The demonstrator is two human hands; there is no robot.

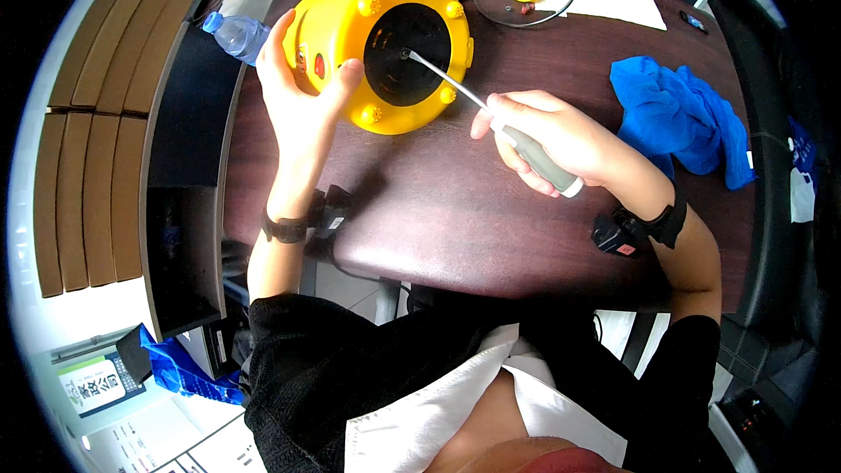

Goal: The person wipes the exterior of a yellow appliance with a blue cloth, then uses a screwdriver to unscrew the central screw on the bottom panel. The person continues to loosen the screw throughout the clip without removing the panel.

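Observation:
A yellow electric pot (340, 22) lies tipped on its side at the far left of the table, its underside toward me. That underside has a round black plate (420, 31) ringed by several small yellow feet. My left hand (302, 92) grips the pot's left side, with the thumb at the lower rim and the fingers along the body. In my right hand (556, 131) is a screwdriver (530, 153) with a grey and white handle, the fingers wrapped around it. Its shaft slants up to the left, and the tip meets the middle of the black plate.
A glass lid (491, 9) with a yellow knob lies at the back, partly over a paper sheet (626, 0). Behind the pot's left side is a bluish plastic bottle (236, 35). A blue cloth (679, 114) is bunched at the right. Brown boxes (96, 131) stand far left.

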